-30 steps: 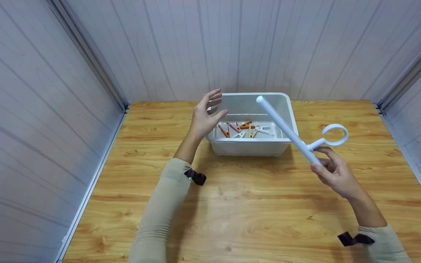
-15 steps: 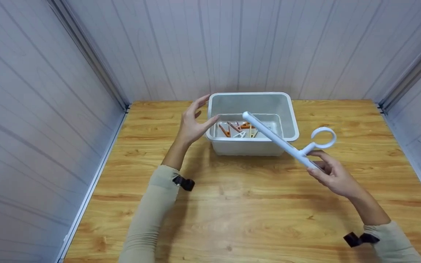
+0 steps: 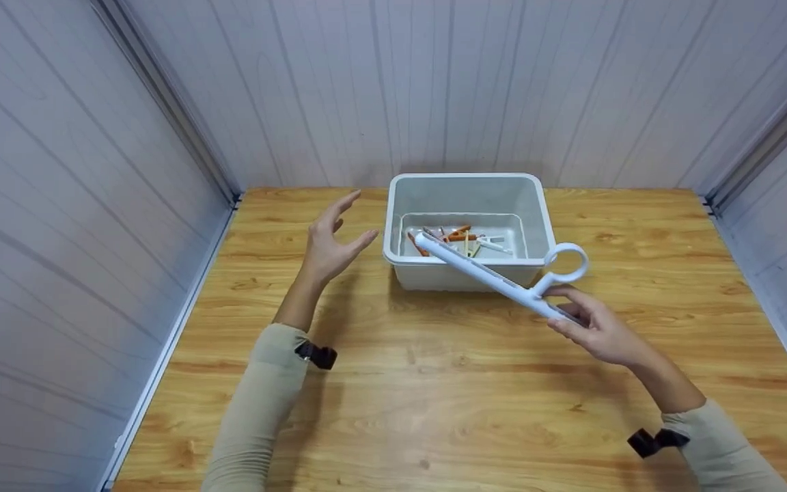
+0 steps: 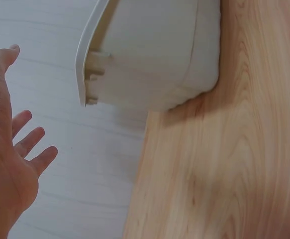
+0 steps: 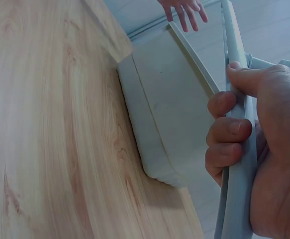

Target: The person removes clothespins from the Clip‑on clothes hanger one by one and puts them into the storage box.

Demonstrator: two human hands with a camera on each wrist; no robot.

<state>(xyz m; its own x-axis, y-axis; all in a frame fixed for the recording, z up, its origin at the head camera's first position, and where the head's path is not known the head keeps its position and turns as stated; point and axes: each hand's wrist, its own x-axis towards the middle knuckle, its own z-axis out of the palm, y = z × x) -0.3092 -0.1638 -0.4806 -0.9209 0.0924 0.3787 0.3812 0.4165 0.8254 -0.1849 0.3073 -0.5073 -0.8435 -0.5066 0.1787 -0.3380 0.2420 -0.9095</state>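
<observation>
My right hand grips a white hanger near the right end of its straight bar, below the round hook. In the right wrist view, the fingers and thumb curl round the hanger bar. The bar slants over the front rim of a light grey plastic bin. Inside the bin lie several clothespins, orange, white and yellowish; the bar hides some of them. Left of the bin, my left hand hovers with fingers spread, holding nothing. It is apart from the bin wall in the left wrist view.
The bin stands on a wood-grain table near its back edge. A pale panelled wall rises behind it, with side walls at left and right. Both sleeves have a black strap at the wrist.
My left hand has drawn back leftward from the bin's left side. The hanger has moved left in my right hand, and its far end has come lower, across the bin's front.
</observation>
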